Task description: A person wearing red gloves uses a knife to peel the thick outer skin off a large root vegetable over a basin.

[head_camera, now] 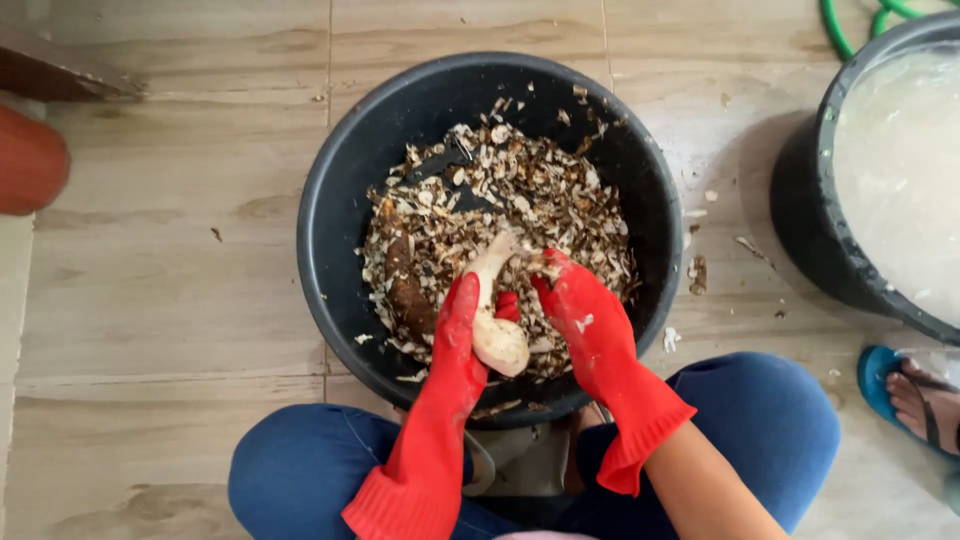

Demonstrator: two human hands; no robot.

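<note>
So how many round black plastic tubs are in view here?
2: the black plastic tub of peelings sits centre, under both red-gloved hands; the second black tub of cloudy white liquid is cut off at the right edge.

Bright, even daylight, soft and diffuse; no hard glare. Faint soft shadow on the tile floor [160, 300] left of the second tub [800, 230], so light likely from the right. Inside wall of the black basin [340, 200] reads dark, low detail. Milky liquid [900, 170] at right nearly blown out. Red gloves saturated, slightly soft. Peelings [520, 190] fairly sharp in the middle. Mild softness toward the edges; overall compression smear.
</note>
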